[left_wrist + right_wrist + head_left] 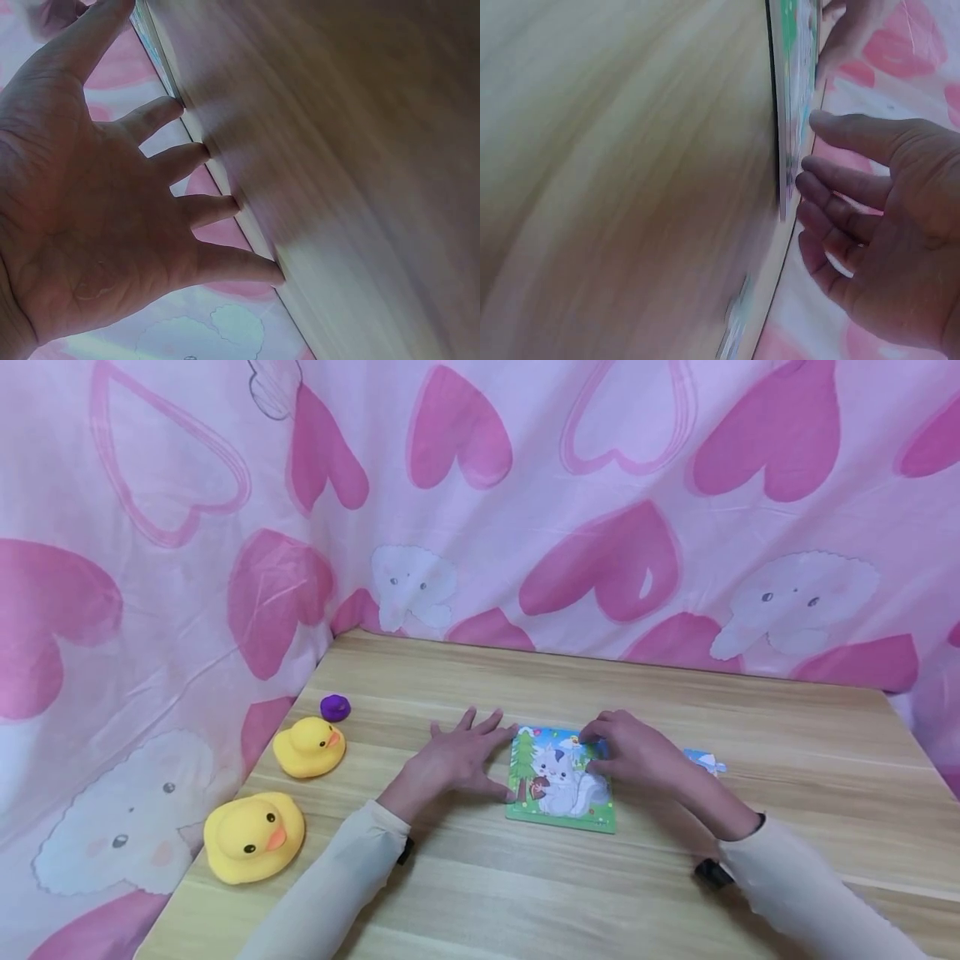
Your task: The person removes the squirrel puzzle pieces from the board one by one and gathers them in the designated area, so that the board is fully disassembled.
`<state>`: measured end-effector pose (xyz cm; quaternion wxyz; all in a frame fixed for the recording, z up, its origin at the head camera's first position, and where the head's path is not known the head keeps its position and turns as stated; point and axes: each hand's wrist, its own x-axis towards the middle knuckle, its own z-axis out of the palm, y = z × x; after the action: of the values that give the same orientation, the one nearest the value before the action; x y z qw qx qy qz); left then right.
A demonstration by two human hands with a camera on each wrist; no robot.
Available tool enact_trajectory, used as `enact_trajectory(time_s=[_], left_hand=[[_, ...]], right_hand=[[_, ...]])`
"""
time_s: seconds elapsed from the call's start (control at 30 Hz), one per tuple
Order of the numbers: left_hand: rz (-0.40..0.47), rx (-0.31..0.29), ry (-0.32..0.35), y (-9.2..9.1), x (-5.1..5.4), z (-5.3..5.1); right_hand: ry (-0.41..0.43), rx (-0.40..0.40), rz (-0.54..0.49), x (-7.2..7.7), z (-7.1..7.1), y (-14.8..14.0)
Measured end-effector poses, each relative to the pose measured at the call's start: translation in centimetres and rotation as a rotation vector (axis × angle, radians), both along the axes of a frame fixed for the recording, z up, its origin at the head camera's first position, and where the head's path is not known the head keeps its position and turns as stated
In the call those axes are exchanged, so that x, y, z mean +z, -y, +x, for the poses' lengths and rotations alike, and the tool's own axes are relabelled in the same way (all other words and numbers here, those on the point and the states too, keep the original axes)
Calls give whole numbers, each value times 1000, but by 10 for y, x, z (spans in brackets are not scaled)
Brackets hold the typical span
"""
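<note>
A square jigsaw puzzle (551, 814) lies flat on the table, its picture a white squirrel with a nut beside green trees. My left hand (453, 762) is spread at the puzzle's left side, thumb and index finger at its edge. In the left wrist view the fingertips (274, 271) rest on the wood. Over the upper right part of the puzzle is my right hand (641, 753), fingers bent and apart from the thumb. The right wrist view shows its fingertips (810, 180) at the puzzle surface, with nothing visibly pinched. Part of the picture is hidden under that hand.
A loose blue puzzle piece (703, 761) lies right of the puzzle, behind the right forearm. Along the table's left side stand a large yellow duck (255, 837), a smaller yellow duck (309, 747) and a small purple duck (335, 707). A pink heart-patterned curtain (480, 527) borders the table.
</note>
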<state>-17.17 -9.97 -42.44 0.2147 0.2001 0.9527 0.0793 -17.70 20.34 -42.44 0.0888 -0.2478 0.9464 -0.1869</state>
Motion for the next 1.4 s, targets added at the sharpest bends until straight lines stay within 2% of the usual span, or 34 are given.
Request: enact_trajectory(time_s=[0.13,0.33,0.57,0.73,1.0,1.17,1.4], left_hand=[[-3,5,3,-1,1,1],[9,1,5,0,2,2],[-4,26,3,7,2,3],[15,13,8,5,2,3],[11,0,-1,-1,1,1],[5,-1,6,-2,1,2],[11,9,6,-2,4,1]], right_hand=[[16,-42,50,3,1,9],[8,-61,93,6,1,15],[64,-31,58,5,-7,23],[81,-54,57,4,-8,20],[32,8,0,0,-4,6],[40,47,-34,-2,-4,0],[13,52,-15,3,-7,0]])
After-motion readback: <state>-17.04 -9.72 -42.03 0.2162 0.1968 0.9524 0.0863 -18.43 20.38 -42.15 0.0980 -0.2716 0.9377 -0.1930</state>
